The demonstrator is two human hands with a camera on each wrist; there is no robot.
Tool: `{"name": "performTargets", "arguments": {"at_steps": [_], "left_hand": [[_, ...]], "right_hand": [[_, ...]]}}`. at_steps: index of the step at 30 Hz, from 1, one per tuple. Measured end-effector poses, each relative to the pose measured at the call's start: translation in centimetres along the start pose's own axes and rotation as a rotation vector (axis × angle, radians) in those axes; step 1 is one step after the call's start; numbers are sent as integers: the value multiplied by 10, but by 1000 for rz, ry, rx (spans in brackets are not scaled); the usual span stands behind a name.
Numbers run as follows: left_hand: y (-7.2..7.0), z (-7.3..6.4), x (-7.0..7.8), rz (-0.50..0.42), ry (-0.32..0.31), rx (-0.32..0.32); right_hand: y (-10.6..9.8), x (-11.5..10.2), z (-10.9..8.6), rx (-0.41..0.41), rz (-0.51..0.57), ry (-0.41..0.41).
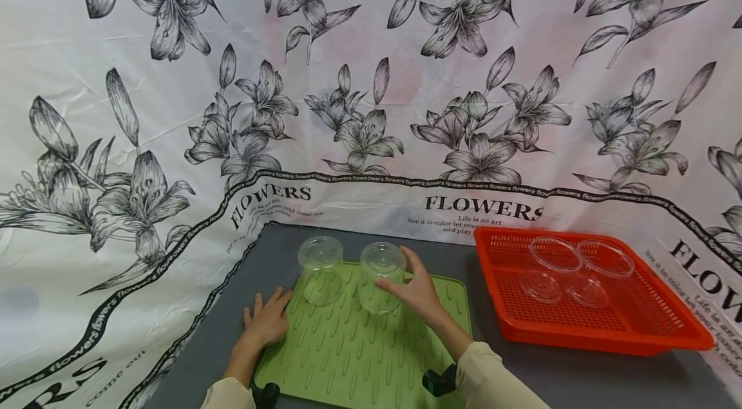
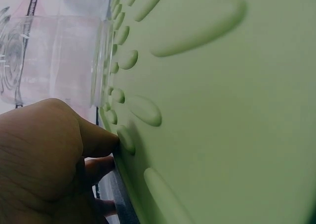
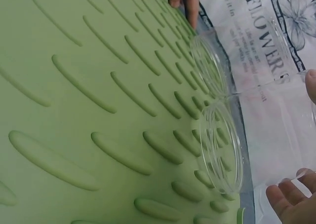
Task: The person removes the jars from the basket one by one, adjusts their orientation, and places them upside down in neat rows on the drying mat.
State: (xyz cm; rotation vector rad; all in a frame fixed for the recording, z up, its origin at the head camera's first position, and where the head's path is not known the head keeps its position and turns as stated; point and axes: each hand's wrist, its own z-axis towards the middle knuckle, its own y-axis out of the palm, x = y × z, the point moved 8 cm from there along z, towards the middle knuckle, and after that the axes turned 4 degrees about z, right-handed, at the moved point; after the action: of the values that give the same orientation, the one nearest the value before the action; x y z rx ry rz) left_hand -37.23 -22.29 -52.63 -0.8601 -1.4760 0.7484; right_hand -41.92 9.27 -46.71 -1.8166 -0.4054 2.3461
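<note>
A clear plastic cup [image 1: 379, 290] stands upside down on a green ridged drying mat [image 1: 348, 357]. My right hand [image 1: 420, 293] grips this cup near its upturned base, thumb in front and fingers on the far right side. In the right wrist view the cup's wide rim [image 3: 222, 147] meets the mat. Just left of it stands a second inverted clear cup [image 1: 321, 277], apart from both hands. At the mat's left edge my left hand [image 1: 268, 322] rests with fingers spread, and in the left wrist view its thumb [image 2: 101, 137] touches the edge.
On the right a red plastic basket [image 1: 504, 325] holds two more clear cups [image 1: 553, 257], rims up. Everything stands on a dark grey table [image 1: 232, 296]. A flower-printed cloth [image 1: 359, 203] hangs behind and along the sides.
</note>
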Motion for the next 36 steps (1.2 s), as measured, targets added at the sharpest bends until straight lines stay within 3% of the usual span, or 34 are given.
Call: {"name": "performTargets", "arguments": {"at_steps": [22,36], "left_hand": [[-1,-2,3,-9,-3,19],[-1,-5,3,-20,-5,3]], "right_hand": [[3,-4,1,-21,-112,-11],[-3,-8,-4,-25,-92,-27]]}}
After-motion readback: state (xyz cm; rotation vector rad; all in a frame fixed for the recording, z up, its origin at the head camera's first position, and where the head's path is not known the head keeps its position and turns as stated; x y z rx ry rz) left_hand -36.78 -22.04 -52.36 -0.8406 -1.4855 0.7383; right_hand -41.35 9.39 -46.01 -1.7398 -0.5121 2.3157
